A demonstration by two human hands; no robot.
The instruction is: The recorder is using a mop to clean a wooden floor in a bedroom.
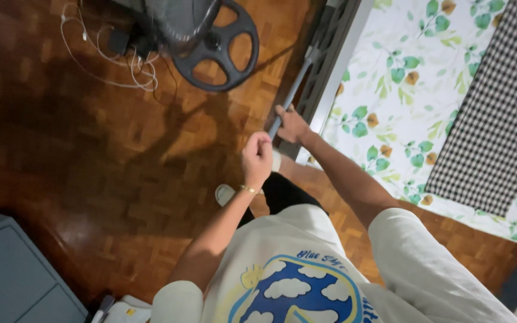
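Both grips were on the pole [297, 81]. Right hand [292, 124] was clamped round it lower down, at the bed's edge. Left hand [257, 157] was fisted just near of the right; looked closed on the pole's top end, but the end itself was hidden in the fist, so couldn't confirm contact.

Pole was grey and slim, ran from my hands up and to the right, along the dark bed frame [324, 57]; its far end disappeared against the frame.

Bed [414, 90] was on the right, with a white sheet printed with green and orange leaves. A black-and-white checked cloth [492, 101] lay on it further right.

Floor [91, 149] was brown parquet. Fan base [216, 48], a dark round spoked ring, stood at far centre, with white cables [112, 72] trailing to its left. Grey cabinet [13, 275] sat at near left. One slipper [225, 194] showed under my left forearm.
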